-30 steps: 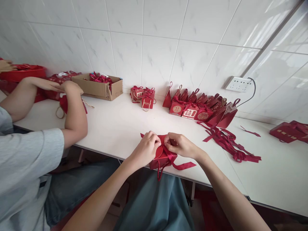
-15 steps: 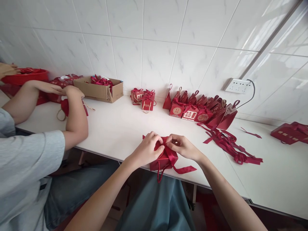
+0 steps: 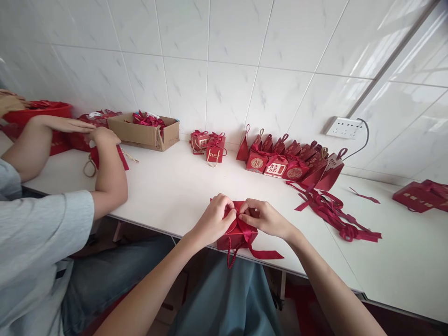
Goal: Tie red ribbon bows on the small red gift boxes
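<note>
A red gift box (image 3: 231, 237) sits at the table's front edge, its twisted cord handle (image 3: 230, 255) drooping over the near side. Across its top runs a dark red ribbon (image 3: 268, 254), one tail of which lies to the right of the box. My left hand (image 3: 217, 217) is closed on the ribbon above the box, thumb and forefinger pinched. From the right, my right hand (image 3: 263, 217) pinches the same ribbon, its fingertips close to the left ones. The fingers hide the knot or loop between them.
Several red boxes (image 3: 275, 168) stand by the wall, with loose ribbons (image 3: 329, 210) before them. Two small gift boxes (image 3: 215, 151) and a cardboard box (image 3: 143, 133) are further left. A co-worker's arms (image 3: 112, 172) work at left. A power strip (image 3: 345, 127) is on the wall.
Both hands stay pinched on the ribbon over the box, with only slight finger movement. The co-worker's far hand has flattened out somewhat.
</note>
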Demonstrator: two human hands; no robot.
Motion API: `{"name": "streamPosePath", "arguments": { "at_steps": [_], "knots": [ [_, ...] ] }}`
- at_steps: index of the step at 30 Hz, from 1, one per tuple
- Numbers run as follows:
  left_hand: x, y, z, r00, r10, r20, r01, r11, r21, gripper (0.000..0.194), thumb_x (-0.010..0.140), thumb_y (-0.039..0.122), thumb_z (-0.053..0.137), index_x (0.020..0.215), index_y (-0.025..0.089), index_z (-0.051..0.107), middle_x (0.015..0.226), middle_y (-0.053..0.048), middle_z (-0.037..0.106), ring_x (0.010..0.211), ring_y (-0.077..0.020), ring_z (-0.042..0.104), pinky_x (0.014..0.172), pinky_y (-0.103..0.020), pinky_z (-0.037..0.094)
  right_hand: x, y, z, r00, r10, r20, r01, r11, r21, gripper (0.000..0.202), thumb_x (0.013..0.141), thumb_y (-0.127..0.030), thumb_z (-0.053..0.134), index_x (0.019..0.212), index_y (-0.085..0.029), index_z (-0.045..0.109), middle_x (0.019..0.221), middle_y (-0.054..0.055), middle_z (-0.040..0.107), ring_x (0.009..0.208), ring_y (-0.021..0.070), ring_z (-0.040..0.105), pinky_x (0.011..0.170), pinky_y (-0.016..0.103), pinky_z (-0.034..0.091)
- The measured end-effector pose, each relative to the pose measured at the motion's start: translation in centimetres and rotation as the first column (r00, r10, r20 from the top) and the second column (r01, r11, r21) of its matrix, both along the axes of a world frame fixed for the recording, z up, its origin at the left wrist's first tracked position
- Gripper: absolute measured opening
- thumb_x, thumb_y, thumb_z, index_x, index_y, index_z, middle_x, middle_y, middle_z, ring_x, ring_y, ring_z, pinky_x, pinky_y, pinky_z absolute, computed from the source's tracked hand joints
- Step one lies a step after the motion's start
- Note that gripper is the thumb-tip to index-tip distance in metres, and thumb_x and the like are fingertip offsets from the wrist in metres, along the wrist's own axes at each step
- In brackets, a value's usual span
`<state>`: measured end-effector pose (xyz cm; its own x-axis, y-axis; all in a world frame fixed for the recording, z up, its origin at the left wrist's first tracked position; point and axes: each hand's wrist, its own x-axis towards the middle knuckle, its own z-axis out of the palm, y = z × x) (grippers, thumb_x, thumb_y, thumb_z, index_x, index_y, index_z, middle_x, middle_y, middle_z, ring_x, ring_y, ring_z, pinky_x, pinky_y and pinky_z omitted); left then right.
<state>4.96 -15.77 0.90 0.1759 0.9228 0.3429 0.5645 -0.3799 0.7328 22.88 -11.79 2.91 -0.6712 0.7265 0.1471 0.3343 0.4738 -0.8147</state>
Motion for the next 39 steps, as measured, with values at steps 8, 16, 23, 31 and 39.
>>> {"name": "streamPosePath", "arguments": {
  "at_steps": [8,16,23,31,39],
  "knots": [
    [0.2,0.1,0.7,0.983,0.001,-0.185,0.002,1.0,0.011,0.004,0.08,0.022,0.052,0.079,0.021,0.049,0.091,-0.002,0.053,0.087,-0.0192,0.055,0.08,-0.038,0.046,0.5,0.2,-0.4,0.983,0.01,-0.185,-0.039,0.987,-0.153,0.022,0.085,-0.037,0.053,0.075,-0.017,0.051,0.067,-0.002,0.047,0.059,0.0107,0.037,0.056,0.026,0.031],
    [0.1,0.5,0.9,0.971,0.181,0.154,-0.182,0.983,-0.008,0.005,0.081,0.02,0.045,0.077,0.02,0.047,0.082,-0.001,0.057,0.072,-0.0151,0.058,0.067,-0.03,0.045,0.3,0.0,-0.5,0.993,0.008,-0.114,-0.019,0.995,-0.094,0.008,0.079,-0.02,0.048,0.071,-0.019,0.046,0.065,-0.004,0.044,0.057,0.0101,0.036,0.054,0.024,0.031],
    [-2.0,1.9,2.2,0.59,0.205,0.781,-0.169,0.977,-0.129,0.016,0.079,0.032,0.049,0.069,0.018,0.049,0.059,0.003,0.054,0.053,-0.01,0.05,0.053,-0.023,0.04,0.0,-0.2,-0.7,0.998,-0.043,0.05,0.041,0.998,0.043,0.007,0.073,-0.012,0.047,0.074,-0.019,0.049,0.062,-0.005,0.047,0.054,0.0097,0.039,0.052,0.023,0.032],
    [-5.4,1.6,4.2,0.321,0.161,0.933,-0.172,0.979,-0.11,0.019,0.072,0.033,0.063,0.068,0.016,0.055,0.063,-0.002,0.059,0.061,-0.0123,0.058,0.051,-0.021,0.039,-0.6,-0.9,0.8,0.991,-0.03,0.134,0.017,0.995,0.099,0.028,0.083,-0.042,0.056,0.067,-0.02,0.048,0.056,-0.006,0.042,0.052,0.0099,0.036,0.05,0.023,0.029],
    [-6.9,1.2,4.8,0.54,0.152,0.828,-0.205,0.978,-0.046,0.034,0.078,0.046,0.059,0.079,0.013,0.066,0.082,-0.01,0.068,0.068,-0.0153,0.058,0.06,-0.026,0.043,-1.3,-0.5,1.2,0.98,-0.096,0.175,0.069,0.986,0.155,0.029,0.087,-0.038,0.047,0.064,-0.02,0.045,0.055,-0.005,0.041,0.052,0.0106,0.034,0.051,0.025,0.027]
  ]
}}
